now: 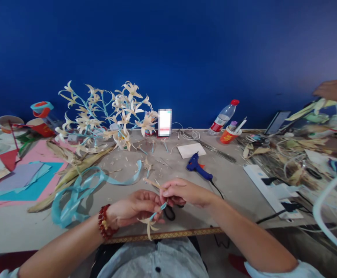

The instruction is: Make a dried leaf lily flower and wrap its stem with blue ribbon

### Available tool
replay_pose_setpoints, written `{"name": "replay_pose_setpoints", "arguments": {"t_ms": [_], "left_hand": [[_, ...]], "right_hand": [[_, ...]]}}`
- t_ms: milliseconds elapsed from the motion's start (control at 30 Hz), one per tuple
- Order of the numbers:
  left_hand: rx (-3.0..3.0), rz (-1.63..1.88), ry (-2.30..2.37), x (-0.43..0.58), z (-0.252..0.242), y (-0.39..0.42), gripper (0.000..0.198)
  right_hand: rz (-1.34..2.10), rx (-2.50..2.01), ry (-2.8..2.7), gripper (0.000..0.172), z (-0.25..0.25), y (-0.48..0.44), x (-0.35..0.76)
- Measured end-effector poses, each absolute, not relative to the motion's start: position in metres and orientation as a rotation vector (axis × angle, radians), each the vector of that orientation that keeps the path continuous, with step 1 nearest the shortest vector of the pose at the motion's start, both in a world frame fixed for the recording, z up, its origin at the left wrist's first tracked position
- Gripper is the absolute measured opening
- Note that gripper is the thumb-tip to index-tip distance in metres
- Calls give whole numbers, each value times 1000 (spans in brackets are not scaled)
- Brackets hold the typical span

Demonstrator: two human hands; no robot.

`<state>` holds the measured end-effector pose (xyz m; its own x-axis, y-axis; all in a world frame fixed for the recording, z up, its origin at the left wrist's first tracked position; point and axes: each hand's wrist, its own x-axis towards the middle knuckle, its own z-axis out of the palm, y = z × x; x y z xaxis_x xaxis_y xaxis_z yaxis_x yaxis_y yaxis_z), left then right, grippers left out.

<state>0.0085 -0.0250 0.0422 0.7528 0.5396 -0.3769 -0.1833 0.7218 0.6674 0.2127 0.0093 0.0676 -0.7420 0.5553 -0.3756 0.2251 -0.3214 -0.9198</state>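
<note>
Near the table's front edge, my left hand (141,208) pinches a small pale flower (149,224) whose short stem is wrapped in light blue; its petals hang below the fingers. My right hand (180,192) is closed at the upper end of that stem, its fingertips close to the left ones. Black-handled scissors (169,213) lie partly hidden beneath both hands. A thin tan piece (151,183) shows just beyond my right fingers. Left of the hands, a light blue ribbon (94,179) curls over the table.
A blue glue gun (199,166) lies right of centre, its cord trailing forward. Further right are a white power strip (268,191) and dried husks. A bunch of pale flowers (107,112) stands back left. Another person's hand (335,89) is at the far right.
</note>
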Motion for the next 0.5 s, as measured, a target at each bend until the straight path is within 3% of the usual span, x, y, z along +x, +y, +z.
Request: {"name": "replay_pose_setpoints", "arguments": {"t_ms": [133,500], "left_hand": [[621,426,600,7,43,-25,16],[546,441,580,8,40,-28,13]], "right_hand": [[2305,-939,-1451,13,60,6,216],[2033,-879,-1382,30,43,-15,214]]}}
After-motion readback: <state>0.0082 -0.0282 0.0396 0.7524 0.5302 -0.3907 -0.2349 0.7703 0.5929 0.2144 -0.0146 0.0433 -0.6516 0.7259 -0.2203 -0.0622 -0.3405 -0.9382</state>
